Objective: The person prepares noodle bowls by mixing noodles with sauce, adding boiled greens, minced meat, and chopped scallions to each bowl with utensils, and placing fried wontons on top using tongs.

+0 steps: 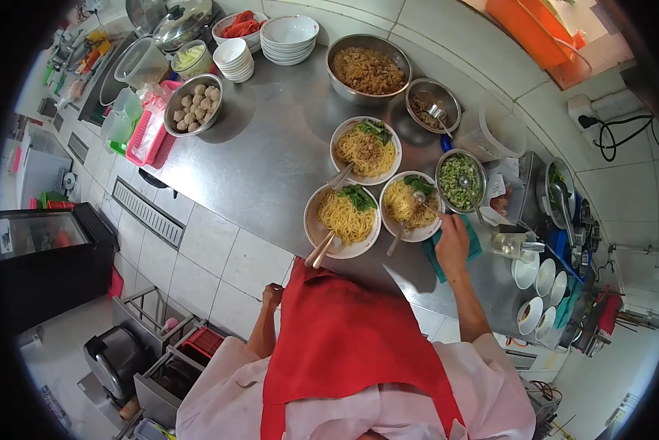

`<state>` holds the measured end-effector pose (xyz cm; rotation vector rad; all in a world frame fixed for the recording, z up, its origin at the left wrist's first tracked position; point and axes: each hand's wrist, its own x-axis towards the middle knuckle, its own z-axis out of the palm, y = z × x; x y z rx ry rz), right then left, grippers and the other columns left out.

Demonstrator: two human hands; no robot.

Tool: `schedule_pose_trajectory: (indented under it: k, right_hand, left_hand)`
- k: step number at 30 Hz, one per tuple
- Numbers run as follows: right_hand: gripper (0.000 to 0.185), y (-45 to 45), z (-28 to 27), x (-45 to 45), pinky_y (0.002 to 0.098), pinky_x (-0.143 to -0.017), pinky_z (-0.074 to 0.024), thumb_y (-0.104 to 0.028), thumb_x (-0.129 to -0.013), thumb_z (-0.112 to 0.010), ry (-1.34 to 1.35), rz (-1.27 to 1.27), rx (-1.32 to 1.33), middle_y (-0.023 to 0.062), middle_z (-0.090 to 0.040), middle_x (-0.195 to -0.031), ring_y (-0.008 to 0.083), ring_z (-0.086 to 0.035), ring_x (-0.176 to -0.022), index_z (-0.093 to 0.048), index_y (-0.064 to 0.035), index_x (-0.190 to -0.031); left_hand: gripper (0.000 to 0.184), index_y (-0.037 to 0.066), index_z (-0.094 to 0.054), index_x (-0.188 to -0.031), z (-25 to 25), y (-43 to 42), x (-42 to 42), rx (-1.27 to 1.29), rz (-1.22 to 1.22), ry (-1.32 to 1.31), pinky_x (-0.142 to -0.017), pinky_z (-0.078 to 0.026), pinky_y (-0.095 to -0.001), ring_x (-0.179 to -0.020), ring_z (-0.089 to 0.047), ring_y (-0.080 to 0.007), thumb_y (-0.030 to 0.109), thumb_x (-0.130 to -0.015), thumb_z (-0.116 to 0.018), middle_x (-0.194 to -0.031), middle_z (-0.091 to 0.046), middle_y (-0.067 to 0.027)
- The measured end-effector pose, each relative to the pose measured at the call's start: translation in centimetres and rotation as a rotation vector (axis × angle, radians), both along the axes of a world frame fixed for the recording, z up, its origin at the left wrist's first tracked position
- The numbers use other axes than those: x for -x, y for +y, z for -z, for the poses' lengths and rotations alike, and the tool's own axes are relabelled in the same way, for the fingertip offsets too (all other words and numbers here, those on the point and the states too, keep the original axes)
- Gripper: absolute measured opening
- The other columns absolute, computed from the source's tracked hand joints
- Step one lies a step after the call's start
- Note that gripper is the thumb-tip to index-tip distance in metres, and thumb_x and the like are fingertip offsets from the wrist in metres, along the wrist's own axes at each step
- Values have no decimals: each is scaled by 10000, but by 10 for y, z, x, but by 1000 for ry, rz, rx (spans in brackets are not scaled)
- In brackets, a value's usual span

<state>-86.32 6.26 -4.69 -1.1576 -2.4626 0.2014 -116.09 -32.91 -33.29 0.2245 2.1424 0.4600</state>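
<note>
My right hand [453,240] is closed on the handle of a metal spoon [420,197], whose bowl is over the noodles in the right noodle bowl [410,233]. Greens lie at that bowl's back edge. Left of it, another noodle bowl [313,226] has greens and utensils [319,250] leaning on its front rim. Behind them, a third noodle bowl [368,143] carries brown minced topping, greens and a utensil. My left hand [272,295] hangs beside the red apron [344,330], away from the bowls, its fingers curled; whatever they may hold is too small to make out.
Behind the noodles stand a large bowl of brown topping [368,67] and a smaller metal bowl [423,95]. Chopped greens [460,181] are at the right, near a teal cloth [467,257]. Meatballs [197,107] and stacked white bowls [290,37] stand farther left.
</note>
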Motion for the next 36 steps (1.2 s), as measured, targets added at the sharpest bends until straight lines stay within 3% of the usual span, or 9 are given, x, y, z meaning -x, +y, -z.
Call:
schedule_pose_trajectory:
  k: [6, 8, 12, 16, 19, 22, 30, 32, 36]
  right_hand:
    - [191, 5, -10, -4, 300, -560, -426, -9, -903, -470, 276, 186, 269, 72, -517, -743, 207, -505, -615, -596, -31, -1044]
    - [178, 20, -29, -4, 214, -441, -326, -42, -932, -461, 789, 473, 1203, 2, -499, -735, 81, -415, -533, -592, -55, -1051]
    - [172, 69, -43, 42, 175, -409, -247, -114, -943, -481, 1010, 270, 1461, -28, -480, -726, 22, -312, -486, -562, -48, -1080]
    - [161, 153, -50, 136, 213, -414, -296, -103, -924, -475, 833, 112, 1245, -9, -512, -715, 54, -405, -516, -591, -43, -1018]
    - [153, 227, -14, 202, 407, -549, -485, -51, -842, -495, 161, 51, -50, 141, -644, -798, 265, -636, -674, -627, -24, -916]
    - [134, 255, -20, 231, 516, -698, -484, -45, -780, -542, -242, 8, -111, 239, -630, -836, 439, -609, -817, -629, -7, -874]
    - [171, 313, -9, 211, 420, -494, -457, -109, -796, -558, -89, 91, 570, 159, -640, -722, 280, -592, -574, -672, 5, -853]
    - [165, 309, -12, 200, 297, -367, -302, -115, -845, -542, 344, 247, 1125, 28, -529, -591, 124, -409, -434, -668, -9, -854]
    - [179, 283, -23, 187, 208, -365, -194, -100, -887, -499, 487, 233, 1138, -46, -416, -571, 41, -260, -437, -661, -24, -886]
  left_hand:
    - [306, 48, -683, -927, -6, 16, 4, -68, -65, -39, -585, -521, -338, -642, -669, -220, 283, -731, -700, -709, -684, -146]
    - [296, 47, -684, -924, -8, 22, 4, -109, -97, -37, -589, -524, -341, -649, -671, -222, 277, -737, -697, -706, -683, -146]
    - [275, 46, -683, -939, 25, 16, 0, -94, 37, 93, -588, -531, -336, -649, -675, -226, 252, -757, -687, -720, -681, -171]
    - [288, 39, -672, -967, -7, 28, -2, -114, -40, -6, -541, -522, -336, -609, -663, -223, 239, -759, -677, -727, -681, -167]
    - [231, 18, -657, -951, -21, 35, -1, -95, -261, -105, -448, -473, -301, -545, -629, -169, 155, -766, -640, -684, -669, -110]
    - [218, 13, -653, -942, -35, 34, -8, -90, -324, -91, -437, -463, -295, -530, -616, -164, 132, -760, -629, -691, -667, -109]
    - [244, 2, -659, -951, -19, 8, -17, 13, -338, -171, -562, -491, -318, -656, -629, -189, 140, -751, -645, -758, -672, -114]
    - [242, 4, -646, -955, -20, 9, -13, 5, -321, -172, -516, -481, -316, -607, -623, -185, 136, -752, -638, -737, -668, -111]
    - [238, 8, -618, -962, -21, 14, -5, -19, -287, -168, -425, -461, -311, -511, -611, -177, 127, -755, -622, -695, -659, -104]
